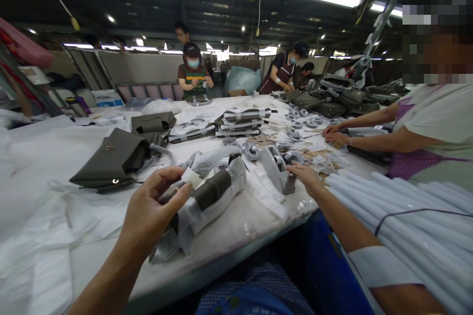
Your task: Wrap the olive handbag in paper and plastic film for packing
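My left hand [157, 202] pinches a small white piece [192, 177], perhaps paper or foam, between thumb and fingers. Just beneath it on the table lies an olive-grey rolled strap or bag part [212, 190], partly wrapped in translucent white plastic [236, 177]. To the right stands a grey tape dispenser [279, 172]. The fingertips of my right hand [306, 179] are drawn together at its near end; whatever they grip there is too small to make out. Left of these, an olive-grey handbag [111, 157] lies on its side.
Stacked wrapped bag parts [242, 122] and coiled wrapped straps [251, 151] cover the middle of the white table [229, 236]. Long white foam tubes [414, 221] lie at my right, above a blue bin [325, 261]. A co-worker's hands [336, 135] work at the right; other people stand across.
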The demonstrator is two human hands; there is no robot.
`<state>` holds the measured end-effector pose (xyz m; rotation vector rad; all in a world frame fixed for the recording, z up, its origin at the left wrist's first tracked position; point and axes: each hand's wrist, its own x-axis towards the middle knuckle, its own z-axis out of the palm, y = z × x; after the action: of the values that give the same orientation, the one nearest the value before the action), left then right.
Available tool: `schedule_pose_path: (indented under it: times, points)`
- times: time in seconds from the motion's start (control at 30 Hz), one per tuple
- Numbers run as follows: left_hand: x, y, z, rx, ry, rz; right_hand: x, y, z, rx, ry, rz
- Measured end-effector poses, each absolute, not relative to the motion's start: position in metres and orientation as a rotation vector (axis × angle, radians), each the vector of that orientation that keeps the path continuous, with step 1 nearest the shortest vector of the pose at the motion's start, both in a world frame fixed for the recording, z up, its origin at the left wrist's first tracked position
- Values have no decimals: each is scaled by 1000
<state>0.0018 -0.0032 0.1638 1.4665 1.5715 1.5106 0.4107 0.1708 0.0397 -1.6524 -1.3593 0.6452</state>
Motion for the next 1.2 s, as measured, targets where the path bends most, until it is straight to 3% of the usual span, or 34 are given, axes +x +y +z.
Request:
schedule_pose_path:
  times: [0.13, 0.33, 0.53, 0.9, 1.2]
  points:
    - [0, -3, 163, 1467, 1556, 1506, 414, 152, 45, -1564, -1276, 665]
    - [1, 1, 163, 1457, 1534, 1526, 414, 118, 27, -1424, -970, 1018]
    - [2, -1, 163, 1432, 1504, 1525, 404, 102, 11, -1426, -940, 1018]
    - [13, -2, 157, 1635, 1480, 1596, 250, 30, 138, -772, -1529, 1162]
    - [21, -12, 158, 1833, 1590, 1628, 177, 30, 155, -830, -1592, 1159]
